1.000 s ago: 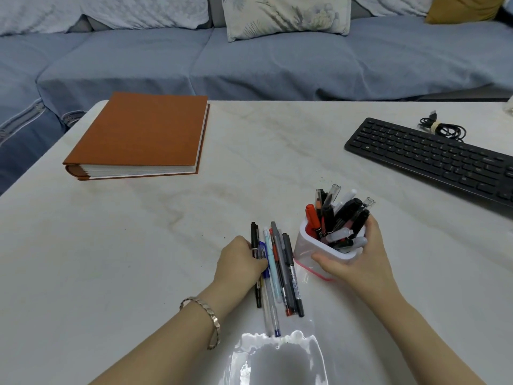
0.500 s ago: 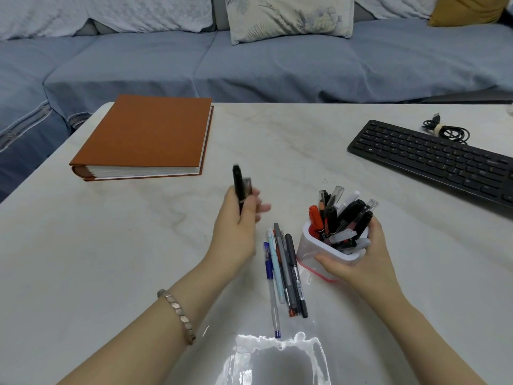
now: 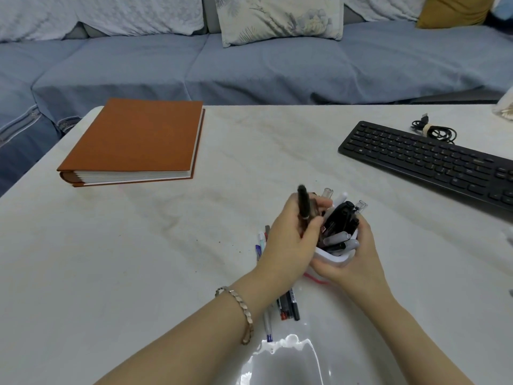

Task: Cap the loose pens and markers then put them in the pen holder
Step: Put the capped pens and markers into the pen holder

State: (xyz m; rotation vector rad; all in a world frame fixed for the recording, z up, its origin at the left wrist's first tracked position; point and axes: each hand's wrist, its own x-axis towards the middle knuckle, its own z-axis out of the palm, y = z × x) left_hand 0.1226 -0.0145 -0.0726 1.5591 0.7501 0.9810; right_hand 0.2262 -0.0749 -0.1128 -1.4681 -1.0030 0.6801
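Just nearer than the middle of the pale tabletop (image 3: 138,259) stands a white pen holder (image 3: 337,258) with a pink base, crowded with markers (image 3: 341,220) and clear-capped pens that lean toward 1 o'clock. The right hand (image 3: 361,262) wraps the holder from its 4 o'clock side, its grip curled round the wall with the thumb lying across the near rim. The left hand (image 3: 288,245) comes in from 8 o'clock, and its grip is closed on a black pen (image 3: 304,202), pinched between thumb and fingers. That pen stands nearly upright at the holder's 10 o'clock edge, its rounded top end uppermost and its lower end hidden behind the fingers, so I cannot tell whether it has entered the holder. A metal bracelet (image 3: 241,307) circles the left wrist. Under that wrist, just beside the holder at 8 o'clock, the loose pens (image 3: 290,308) lie side by side on the tabletop, running from 12 to 6 o'clock; their ends show on both sides of the arm, among them a red tip and a blue tip. A piece of clear plastic (image 3: 288,362) lies at the near edge, at 6 o'clock. A thick orange book (image 3: 138,137) lies flat at 10 o'clock, well apart. A black keyboard (image 3: 433,159) lies at 2 o'clock with a coiled cable (image 3: 435,132) just beyond it. A blue sofa (image 3: 249,65) with a patterned pillow (image 3: 277,18) fills the far side at 12 o'clock.
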